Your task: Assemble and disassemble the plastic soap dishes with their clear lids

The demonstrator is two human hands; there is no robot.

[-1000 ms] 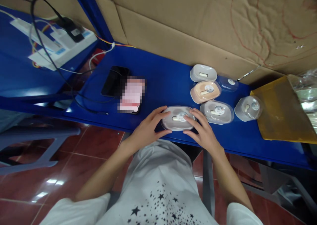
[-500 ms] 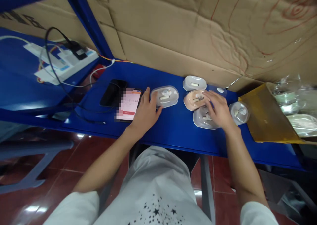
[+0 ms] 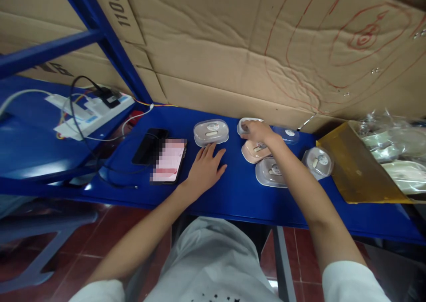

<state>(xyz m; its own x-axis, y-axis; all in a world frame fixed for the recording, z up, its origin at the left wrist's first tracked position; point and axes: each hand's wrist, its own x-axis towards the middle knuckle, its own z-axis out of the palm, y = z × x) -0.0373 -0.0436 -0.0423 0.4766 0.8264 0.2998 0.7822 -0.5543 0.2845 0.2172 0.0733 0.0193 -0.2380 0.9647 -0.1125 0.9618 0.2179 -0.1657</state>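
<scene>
My left hand (image 3: 207, 169) lies with spread fingers on the blue table, just below a clear-lidded oval container (image 3: 211, 132) at the back middle. My right hand (image 3: 255, 131) reaches over a white container (image 3: 242, 125) by the cardboard, its fingers bent onto the top. Whether it grips this container is hidden. Under that hand sits a peach container (image 3: 250, 152). A grey-white container (image 3: 264, 172) is partly covered by my right forearm. Farther right are a round-looking clear container (image 3: 317, 163) and a dark transparent one (image 3: 290, 135).
A lit phone (image 3: 169, 161) and a black device (image 3: 148, 146) lie left of my left hand. Cables and a power strip (image 3: 96, 120) are at the far left. A yellow-brown box (image 3: 353, 169) holds wrapped items at right; cardboard (image 3: 206, 49) stands behind.
My right hand has moved left and back from the peach container to the white one. My left hand has shifted below the clear-lidded container. The camera view has tilted upward.
</scene>
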